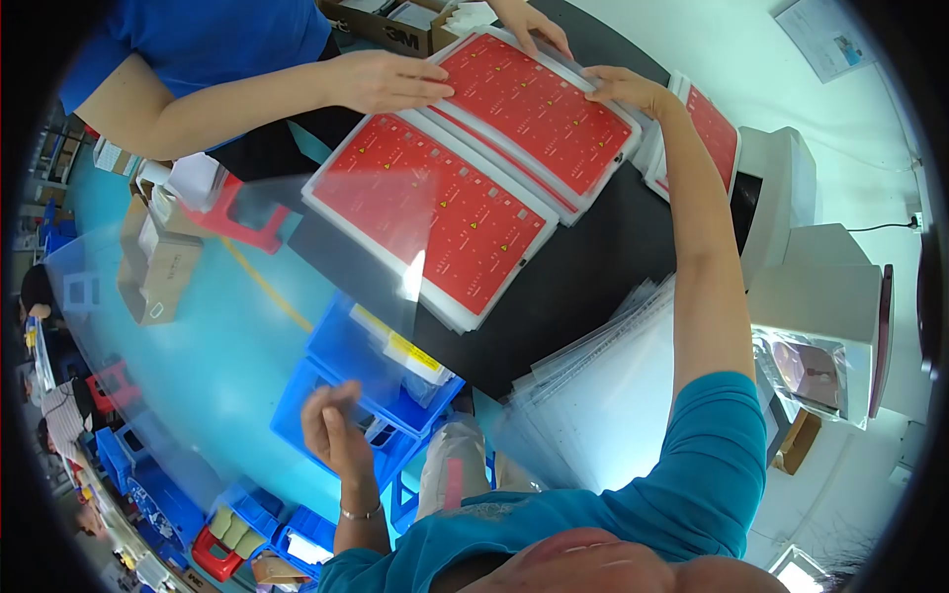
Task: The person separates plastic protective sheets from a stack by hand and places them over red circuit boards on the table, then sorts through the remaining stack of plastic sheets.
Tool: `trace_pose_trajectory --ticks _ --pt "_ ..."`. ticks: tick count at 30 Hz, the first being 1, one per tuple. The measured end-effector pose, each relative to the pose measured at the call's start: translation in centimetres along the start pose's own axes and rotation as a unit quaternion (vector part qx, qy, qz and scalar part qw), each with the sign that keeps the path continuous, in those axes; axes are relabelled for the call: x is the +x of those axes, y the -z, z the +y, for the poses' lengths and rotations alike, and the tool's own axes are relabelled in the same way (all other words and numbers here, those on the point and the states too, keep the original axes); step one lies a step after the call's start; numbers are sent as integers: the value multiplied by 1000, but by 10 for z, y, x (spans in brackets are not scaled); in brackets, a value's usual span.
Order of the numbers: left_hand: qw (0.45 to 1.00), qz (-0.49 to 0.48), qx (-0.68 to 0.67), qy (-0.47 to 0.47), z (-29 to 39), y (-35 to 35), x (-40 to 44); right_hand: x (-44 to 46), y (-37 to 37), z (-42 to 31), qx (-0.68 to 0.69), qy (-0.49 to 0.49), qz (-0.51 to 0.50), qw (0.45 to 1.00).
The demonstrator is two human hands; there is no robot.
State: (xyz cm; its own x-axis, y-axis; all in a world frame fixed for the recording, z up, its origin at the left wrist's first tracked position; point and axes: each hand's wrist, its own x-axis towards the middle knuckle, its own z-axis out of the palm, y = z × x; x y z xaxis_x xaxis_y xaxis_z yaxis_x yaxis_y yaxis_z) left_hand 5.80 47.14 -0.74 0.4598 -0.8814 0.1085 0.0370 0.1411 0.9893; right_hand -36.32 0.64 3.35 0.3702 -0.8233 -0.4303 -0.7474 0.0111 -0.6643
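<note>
Seems to pinch a clear plastic sheet (198, 346), its grip blurred, in the narrowly curled fingers of the left hand (338, 425), with the film spreading beyond them. Touches the upper red printed sheet (534, 114) near its edge with the right hand (628, 89), fingers slightly parted.

Red sheets (427, 203) with yellow marks and white edges, black tabletop (583, 296), teal sleeve (717, 455), blue bins (297, 407).
</note>
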Motion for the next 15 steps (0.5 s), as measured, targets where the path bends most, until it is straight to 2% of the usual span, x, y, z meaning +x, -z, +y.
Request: trace_pose_trajectory --ticks 1,4,5,7,10,13,15 --pt "999 6 -53 -2 -3 -6 9 -7 -1 -10 -28 -13 -15 999" --pt "987 -13 -133 -85 -11 -49 53 -1 -18 -3 -144 -27 106 983" --pt "983 -22 -135 -121 -15 -63 67 9 -26 9 -145 8 184 972" --pt "985 -8 -115 -126 -22 -87 86 33 -41 39 -142 80 338 927" --pt "990 13 -114 -86 -30 -114 96 42 -63 29 -151 114 371 909" --pt "993 11 -114 -29 -36 -127 99 42 -72 19 -240 124 293 917" --pt "993 -2 -122 -2 -45 -132 101 37 -79 19 -227 155 341 899"
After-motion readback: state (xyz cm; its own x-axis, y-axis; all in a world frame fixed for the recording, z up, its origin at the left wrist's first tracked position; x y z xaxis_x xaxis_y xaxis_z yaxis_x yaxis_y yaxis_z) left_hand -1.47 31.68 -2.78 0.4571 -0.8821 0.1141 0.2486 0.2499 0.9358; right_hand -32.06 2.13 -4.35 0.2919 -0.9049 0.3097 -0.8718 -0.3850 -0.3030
